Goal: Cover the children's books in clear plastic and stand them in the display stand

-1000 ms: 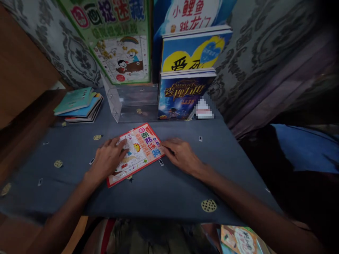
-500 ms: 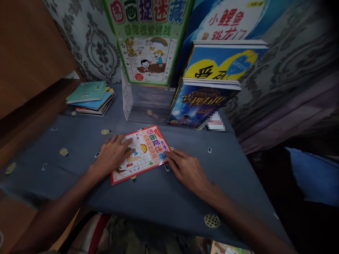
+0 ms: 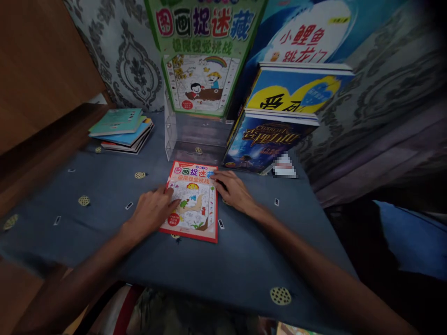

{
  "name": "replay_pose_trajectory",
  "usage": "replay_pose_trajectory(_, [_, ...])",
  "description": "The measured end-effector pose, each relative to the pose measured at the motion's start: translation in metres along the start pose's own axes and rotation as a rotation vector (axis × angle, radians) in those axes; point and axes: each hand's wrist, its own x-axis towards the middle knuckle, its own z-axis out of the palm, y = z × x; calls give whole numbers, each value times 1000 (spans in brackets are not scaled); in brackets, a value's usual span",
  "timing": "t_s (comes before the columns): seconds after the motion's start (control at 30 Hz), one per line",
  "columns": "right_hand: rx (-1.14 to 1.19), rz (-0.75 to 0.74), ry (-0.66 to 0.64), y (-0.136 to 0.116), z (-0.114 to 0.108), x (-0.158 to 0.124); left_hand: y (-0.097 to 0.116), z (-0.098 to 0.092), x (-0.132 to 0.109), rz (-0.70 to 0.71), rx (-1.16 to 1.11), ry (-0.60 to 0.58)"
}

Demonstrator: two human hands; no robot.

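Note:
A red-bordered picture book [image 3: 191, 200] lies flat on the table, its title toward the back and its cover facing up. At its left edge is my left hand [image 3: 151, 209], closed on the book with the thumb over the cover. My right hand [image 3: 233, 188] grips the upper right corner, finger and thumb at the edge. Some fingertips of both hands are hidden or blurred. Just behind the book stands a clear acrylic rack [image 3: 200, 135], holding a green-bordered book [image 3: 202, 83] upright.
Right of the green book, several books stand in tiers, the front one a dark blue book [image 3: 267, 142]. A small stack of books [image 3: 120, 123] lies at the back left. Blue patterned cloth [image 3: 104, 242] covers the table. A pixelated white item [image 3: 284, 166] sits by the rack.
The red-bordered book has turned counterclockwise, from slanted to nearly upright toward me. My right hand has moved up and away with its corner; my left hand has stayed at its left side.

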Motion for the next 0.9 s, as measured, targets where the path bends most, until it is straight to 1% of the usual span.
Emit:
replay_pose_trajectory(0.1, [27,-9,34,8,6,5,2,1,1,-7,-10,1])
replay_pose_trajectory(0.2, [55,-8,74,10,9,3,3,2,2,-20,-3,7])
replay_pose_trajectory(0.3, [71,-8,99,10,12,-1,3,6,3,8,15,74])
replay_pose_trajectory(0.37, [67,-16,93,11,14,-1,3,10,3,78,1,138])
replay_pose_trajectory(0.47, [45,-26,81,13,17,0,4,18,1,277,-96,200])
replay_pose_trajectory(0.53, [33,-21,72,13,17,0,7,21,-3,438,-163,208])
replay_pose_trajectory(0.6, [12,-8,63,11,17,0,13,23,-10,564,-195,192])
replay_pose_trajectory(0.67, [-24,6,57,7,14,-1,19,24,-16,620,-190,173])
replay_pose_trajectory(0.77, [-69,-6,44,-1,10,-6,25,25,-22,626,-142,191])
replay_pose_trajectory(0.83, [-64,-28,44,-7,8,-11,27,28,-22,647,-105,243])
replay_pose_trajectory(0.9, [-21,-47,55,-14,7,-18,25,31,-21,697,-77,324])
